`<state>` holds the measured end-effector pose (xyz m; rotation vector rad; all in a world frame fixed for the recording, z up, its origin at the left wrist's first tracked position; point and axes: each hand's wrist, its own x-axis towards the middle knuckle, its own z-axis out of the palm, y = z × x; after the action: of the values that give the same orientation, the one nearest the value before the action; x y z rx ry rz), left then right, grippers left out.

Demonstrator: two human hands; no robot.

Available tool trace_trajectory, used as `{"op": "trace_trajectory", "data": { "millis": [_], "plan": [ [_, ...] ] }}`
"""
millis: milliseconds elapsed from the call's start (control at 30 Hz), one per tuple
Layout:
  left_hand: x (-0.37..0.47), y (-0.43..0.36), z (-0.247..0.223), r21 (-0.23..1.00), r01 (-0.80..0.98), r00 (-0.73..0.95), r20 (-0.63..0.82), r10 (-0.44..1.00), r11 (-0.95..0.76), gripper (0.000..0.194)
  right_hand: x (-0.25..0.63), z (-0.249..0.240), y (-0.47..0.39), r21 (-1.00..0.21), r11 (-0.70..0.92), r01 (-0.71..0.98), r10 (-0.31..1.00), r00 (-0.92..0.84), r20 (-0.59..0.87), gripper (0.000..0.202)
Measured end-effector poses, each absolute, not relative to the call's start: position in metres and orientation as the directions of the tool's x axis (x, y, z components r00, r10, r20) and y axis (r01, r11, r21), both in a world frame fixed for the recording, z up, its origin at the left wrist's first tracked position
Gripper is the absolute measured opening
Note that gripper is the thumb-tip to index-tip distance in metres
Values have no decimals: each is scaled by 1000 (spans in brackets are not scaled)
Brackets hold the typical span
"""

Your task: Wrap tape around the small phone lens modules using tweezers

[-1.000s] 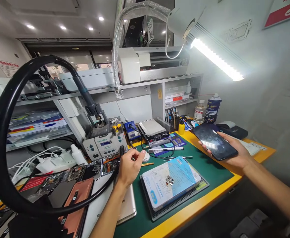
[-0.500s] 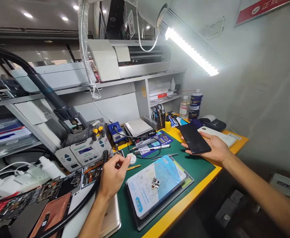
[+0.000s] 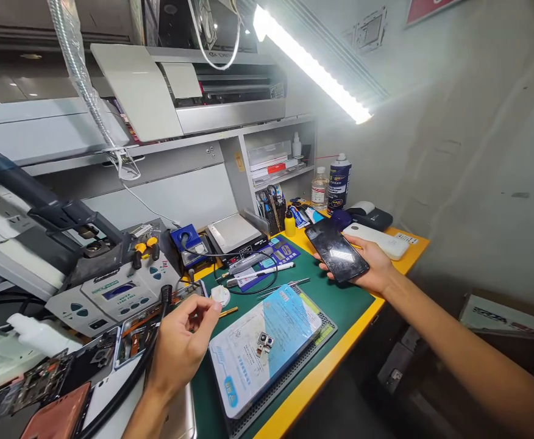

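My right hand (image 3: 372,265) holds a black phone (image 3: 338,250) from below and behind, its glossy face up with a bright lamp reflection, above the right end of the green mat (image 3: 349,305). My left hand (image 3: 182,341) is curled, thumb and index fingertips close together, left of a blue and white box (image 3: 244,366); anything between its fingers is too small to make out. A small metal camera module (image 3: 264,342) lies on that box. Beyond my left fingertips are a round white item (image 3: 220,296) and a brass-coloured rod (image 3: 228,312).
A rework station (image 3: 116,292) and a black hose (image 3: 134,378) stand at the left. Behind the mat are a blue soldering unit (image 3: 191,247), a flat metal-topped device (image 3: 234,235) and a yellow bottle (image 3: 289,224). A white phone (image 3: 377,239) lies behind my right hand.
The view has shifted right, so things appear further left. The black phone has tilted, and its face now shows a reflection and smudges. My left hand keeps its curled shape.
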<state>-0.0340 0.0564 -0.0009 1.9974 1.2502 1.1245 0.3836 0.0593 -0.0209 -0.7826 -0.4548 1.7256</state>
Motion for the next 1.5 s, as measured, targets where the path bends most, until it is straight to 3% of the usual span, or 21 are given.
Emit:
{"op": "trace_trajectory", "data": {
  "millis": [433, 1033, 1500],
  "plan": [
    [-31, 51, 5, 766, 457, 240, 384, 891, -453, 30, 385, -22, 63, -654, -333, -679, 936, -152, -318, 44],
    [-30, 51, 5, 736, 472, 269, 403, 875, -485, 31, 379, -14, 57, -662, -274, -697, 957, -129, -260, 42],
    [-27, 47, 5, 742, 470, 248, 410, 878, -479, 31, 380, -15, 55, -668, -259, -697, 953, -70, -296, 44]
  ]
}}
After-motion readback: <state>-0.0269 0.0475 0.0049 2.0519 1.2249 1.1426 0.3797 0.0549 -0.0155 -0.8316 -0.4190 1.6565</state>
